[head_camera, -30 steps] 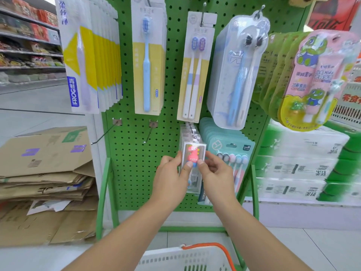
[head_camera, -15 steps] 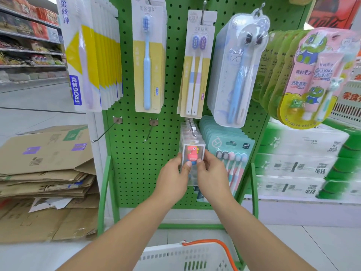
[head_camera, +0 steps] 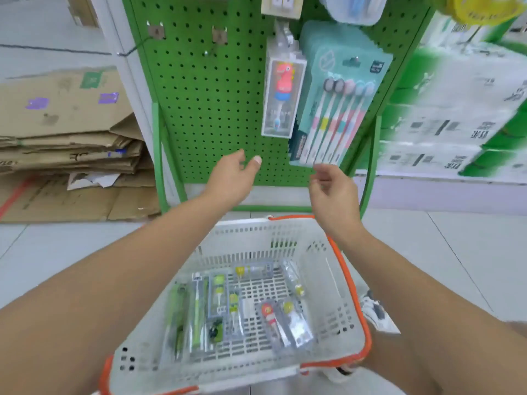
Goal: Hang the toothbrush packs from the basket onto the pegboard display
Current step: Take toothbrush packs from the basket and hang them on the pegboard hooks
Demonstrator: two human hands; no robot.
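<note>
A clear toothbrush pack with a red cartoon handle hangs on a hook of the green pegboard. My left hand and my right hand hover below it, both empty with fingers apart. Under my arms sits a white basket with an orange rim. It holds several toothbrush packs, among them green ones on the left and a red one on the right.
A teal multi-brush pack hangs right of the red pack. Two bare hooks stick out at the pegboard's upper left. Flattened cardboard is stacked on the left, green-and-white cartons on the right. A shoe shows beside the basket.
Both hands have let go of the red cartoon pack, which now hangs on its hook, and have dropped below it. The view has tilted down onto the basket.
</note>
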